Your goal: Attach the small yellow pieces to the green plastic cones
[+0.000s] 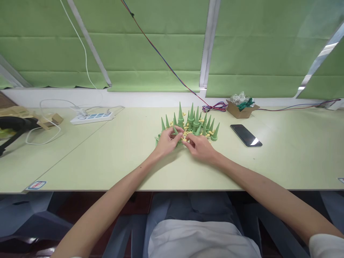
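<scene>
Several green cones (pixel 180 114) stand in a group on the pale table, with small yellow pieces (pixel 203 132) among them. At the group's front left, my left hand (pixel 168 141) is closed on a green cone (pixel 175 130) that tilts up between its fingers. My right hand (pixel 200 146) meets it from the right, its fingertips pinched on a small yellow piece (pixel 184 139). The fingertips of both hands nearly touch, and they partly hide the small parts between them.
A black phone (pixel 245 135) lies right of the cones. Behind it are a cardboard box (pixel 240 110) with plastic wrapping and a coiled red-blue cable (pixel 215 107). A white power strip (pixel 92 118) sits at the back left, and cardboard pieces (pixel 50 121) lie farther left.
</scene>
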Available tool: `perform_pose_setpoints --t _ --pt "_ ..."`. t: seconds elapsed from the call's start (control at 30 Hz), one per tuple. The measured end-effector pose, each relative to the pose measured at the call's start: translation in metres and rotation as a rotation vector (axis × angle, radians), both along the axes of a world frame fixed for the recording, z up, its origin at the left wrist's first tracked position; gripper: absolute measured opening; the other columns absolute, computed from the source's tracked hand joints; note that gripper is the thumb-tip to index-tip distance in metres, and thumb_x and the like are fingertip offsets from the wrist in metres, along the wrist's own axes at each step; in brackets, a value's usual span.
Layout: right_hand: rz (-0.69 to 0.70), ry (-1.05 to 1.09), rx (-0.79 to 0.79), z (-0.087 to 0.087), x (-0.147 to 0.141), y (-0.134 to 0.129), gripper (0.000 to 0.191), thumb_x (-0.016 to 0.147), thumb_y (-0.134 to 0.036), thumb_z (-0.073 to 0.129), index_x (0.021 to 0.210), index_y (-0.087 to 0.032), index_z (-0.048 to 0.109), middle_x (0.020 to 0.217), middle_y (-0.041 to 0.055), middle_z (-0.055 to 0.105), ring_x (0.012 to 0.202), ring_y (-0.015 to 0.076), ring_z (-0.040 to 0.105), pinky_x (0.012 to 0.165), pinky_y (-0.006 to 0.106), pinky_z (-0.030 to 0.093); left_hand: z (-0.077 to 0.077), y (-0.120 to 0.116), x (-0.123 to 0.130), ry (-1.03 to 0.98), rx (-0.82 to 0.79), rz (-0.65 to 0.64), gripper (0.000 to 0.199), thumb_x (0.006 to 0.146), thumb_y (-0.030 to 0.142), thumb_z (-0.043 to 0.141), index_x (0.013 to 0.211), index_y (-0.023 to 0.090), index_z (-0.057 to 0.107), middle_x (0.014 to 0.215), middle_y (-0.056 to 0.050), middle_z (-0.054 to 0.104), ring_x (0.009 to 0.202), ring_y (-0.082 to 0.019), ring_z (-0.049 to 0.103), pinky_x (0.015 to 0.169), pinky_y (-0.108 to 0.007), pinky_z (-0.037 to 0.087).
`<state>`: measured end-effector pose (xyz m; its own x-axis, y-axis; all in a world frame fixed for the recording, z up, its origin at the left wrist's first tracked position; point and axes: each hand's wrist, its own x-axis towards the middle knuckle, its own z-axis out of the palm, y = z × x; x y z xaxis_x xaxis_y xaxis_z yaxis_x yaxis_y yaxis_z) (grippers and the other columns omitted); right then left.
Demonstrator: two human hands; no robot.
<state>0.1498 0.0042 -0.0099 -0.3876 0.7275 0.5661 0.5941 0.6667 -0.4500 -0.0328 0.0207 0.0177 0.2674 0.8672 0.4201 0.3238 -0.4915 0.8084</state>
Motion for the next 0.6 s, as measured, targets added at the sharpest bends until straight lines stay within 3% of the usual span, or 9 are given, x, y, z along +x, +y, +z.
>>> perform_pose_setpoints --t 0.2,0.6 --pt "-0.006 -0.029 0.010 -0.0014 0.0009 0.0027 0.026 0.098 -0.032 0.048 0.075 -0.021 0.044 0.056 -0.0036 0.047 0.049 0.0115 0.037 0.055 0.026 0.025 -0.0008 -0.0010 0.0000 0.015 0.027 -0.018 0.019 0.089 0.034 0.058 0.095 0.017 0.065 0.100 -0.005 0.070 0.065 -0.011 0.057 0.058 -0.024 0.047" --pt "-0.057 -0.143 0.029 0.0002 0.0019 0.0028 0.035 0.101 -0.031 0.043 0.068 -0.020 0.048 0.054 -0.0022 0.044 0.050 0.0119 0.033 0.055 0.028 0.019 0.0007 -0.0045 0.0035 0.024 0.049 -0.016 0.018 0.089 0.033 0.058 0.091 0.017 0.065 0.096 -0.004 0.070 0.054 -0.007 0.046 0.052 -0.023 0.045"
